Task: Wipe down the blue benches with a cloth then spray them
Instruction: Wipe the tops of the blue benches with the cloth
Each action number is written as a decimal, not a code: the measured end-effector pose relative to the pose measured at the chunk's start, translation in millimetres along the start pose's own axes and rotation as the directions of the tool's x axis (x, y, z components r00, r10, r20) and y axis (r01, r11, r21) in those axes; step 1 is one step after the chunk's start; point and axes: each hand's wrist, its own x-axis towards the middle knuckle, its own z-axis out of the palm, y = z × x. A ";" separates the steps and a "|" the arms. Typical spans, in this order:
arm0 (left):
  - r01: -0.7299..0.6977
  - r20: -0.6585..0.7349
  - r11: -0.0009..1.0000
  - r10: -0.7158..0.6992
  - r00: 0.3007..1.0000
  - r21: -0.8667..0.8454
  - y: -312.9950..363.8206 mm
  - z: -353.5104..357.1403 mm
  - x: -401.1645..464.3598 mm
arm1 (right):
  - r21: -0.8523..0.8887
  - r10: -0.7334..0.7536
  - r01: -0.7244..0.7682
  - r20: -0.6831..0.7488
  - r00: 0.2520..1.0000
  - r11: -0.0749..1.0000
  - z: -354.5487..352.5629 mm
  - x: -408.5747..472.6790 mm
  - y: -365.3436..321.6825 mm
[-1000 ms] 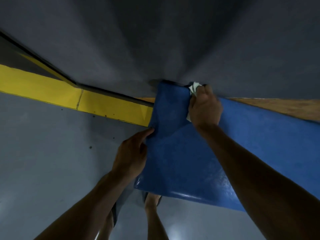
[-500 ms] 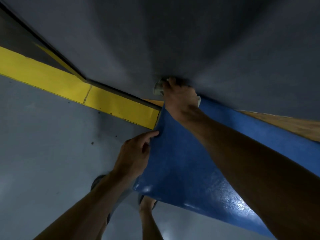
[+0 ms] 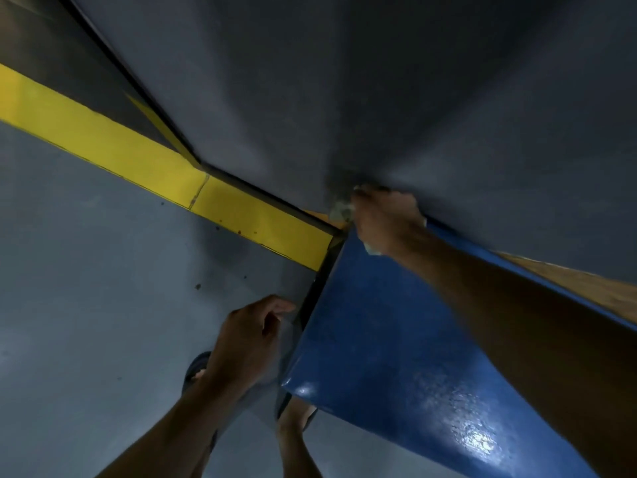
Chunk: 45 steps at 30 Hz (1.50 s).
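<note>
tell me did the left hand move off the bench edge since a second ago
Yes. The left hand has come off the blue bench end, sitting just left of its edge over the grey floor.

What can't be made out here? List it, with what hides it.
Head view only:
- Cloth: mostly covered by the right hand; only scraps show.
- Blue bench: its far end is cut off by the frame edge and the right forearm.
- Spray bottle: not in view.
- Left hand: touching the bench or not, unclear.
</note>
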 end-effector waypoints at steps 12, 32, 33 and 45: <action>0.036 -0.061 0.998 -0.039 0.997 -0.050 -6.7 -0.4 -17.3 | 0.266 -0.465 0.458 -0.042 0.885 0.848 74.6 -123.2 -81.4; -0.073 -0.008 0.997 0.073 0.997 -0.016 -39.2 -22.5 -68.0 | 0.243 -0.322 0.336 -0.097 0.942 0.910 104.8 -197.8 -132.7; -0.069 0.003 0.998 0.069 0.998 -0.007 -39.6 -24.6 -70.1 | 0.187 -0.375 0.390 -0.113 0.920 0.902 105.2 -195.9 -120.4; -0.226 0.141 0.970 0.212 0.967 0.089 -43.1 -6.8 -88.7 | 0.613 0.720 -0.551 -0.044 0.692 0.567 105.9 -216.4 -81.4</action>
